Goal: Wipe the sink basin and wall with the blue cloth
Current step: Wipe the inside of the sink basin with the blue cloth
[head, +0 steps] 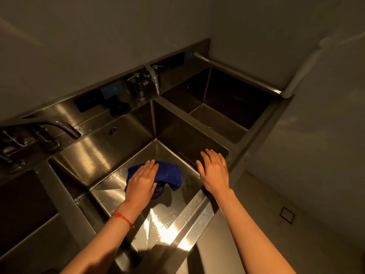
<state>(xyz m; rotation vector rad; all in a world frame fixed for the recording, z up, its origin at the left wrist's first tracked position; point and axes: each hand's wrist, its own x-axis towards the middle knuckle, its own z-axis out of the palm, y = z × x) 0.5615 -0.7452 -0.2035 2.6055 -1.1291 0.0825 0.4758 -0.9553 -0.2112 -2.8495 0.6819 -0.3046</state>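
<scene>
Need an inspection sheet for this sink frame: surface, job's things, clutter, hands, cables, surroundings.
Surface: steel sink basin, middle of three, water drops on its floor and back wall; bright glare near the front edge.
Job's things: blue cloth bunched on the basin floor, partly over the drain.
Clutter: dark round stopper on the back ledge; nothing else loose seen.
Hands: left hand flat on the cloth, fingers straight, red string on the wrist. Right hand open, fingers spread, by the basin's right wall; contact cannot be told.
Cables: nothing seen.
Surroundings: faucet between middle and right basins, second faucet at left, white pipe in the wall corner, dim light.
</scene>
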